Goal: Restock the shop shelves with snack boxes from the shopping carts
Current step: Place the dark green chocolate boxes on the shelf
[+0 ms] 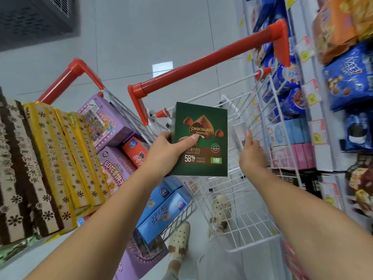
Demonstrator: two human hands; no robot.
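My left hand (pixel 169 150) grips a green chocolate truffles box (pixel 203 146) by its left edge, thumb on the front, and holds it upright above the right cart (pixel 252 199). My right hand (pixel 251 152) reaches into that white wire cart with fingers extended and touches a pale box (pixel 239 136) leaning against the cart's far wall. The left cart (pixel 113 102) is full of purple boxes (pixel 105 122), blue boxes (pixel 163 211) and an orange box (pixel 134 151).
Shop shelves (pixel 323 110) with blue and orange snack bags, pink and blue boxes and price tags run along the right. Striped yellow and brown boxes (pixel 40 168) are stacked at the left. Both carts have red handles (pixel 203 65). My sandalled feet (pixel 179 237) show through the wire floor.
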